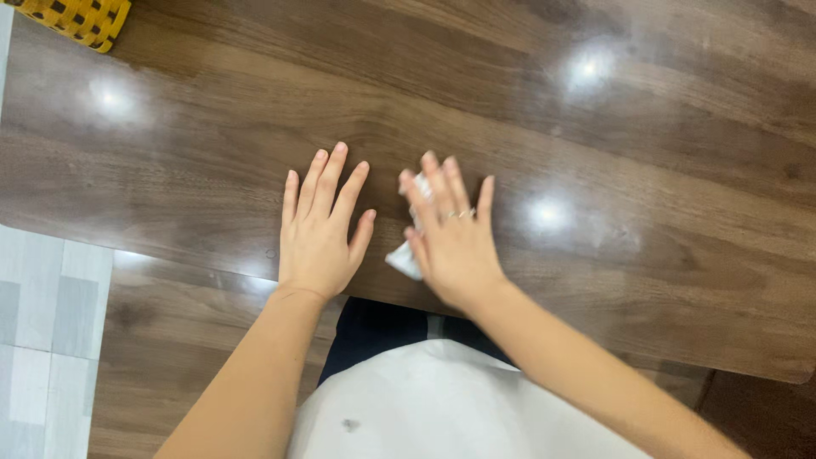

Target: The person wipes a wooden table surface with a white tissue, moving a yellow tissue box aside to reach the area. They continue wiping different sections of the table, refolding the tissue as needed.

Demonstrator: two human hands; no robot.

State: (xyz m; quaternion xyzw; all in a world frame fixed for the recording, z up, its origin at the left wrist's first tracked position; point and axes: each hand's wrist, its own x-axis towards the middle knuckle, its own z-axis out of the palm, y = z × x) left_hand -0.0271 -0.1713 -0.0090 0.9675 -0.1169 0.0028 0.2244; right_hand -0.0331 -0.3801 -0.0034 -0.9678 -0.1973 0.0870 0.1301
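Observation:
My left hand (319, 225) lies flat, palm down and fingers slightly apart, on the dark brown wooden table (595, 153); it holds nothing. My right hand (452, 234), with a ring on one finger, presses palm down on a small crumpled white tissue (406, 261). The tissue peeks out from under the thumb side and between the fingers; most of it is hidden by the hand. The two hands rest close together near the table's front edge.
A yellow woven basket (81, 19) sits at the table's far left corner. Glossy light reflections spot the tabletop. Below the table edge are my white garment (442, 408), wooden flooring and grey-white floor tiles (42, 340) at the left.

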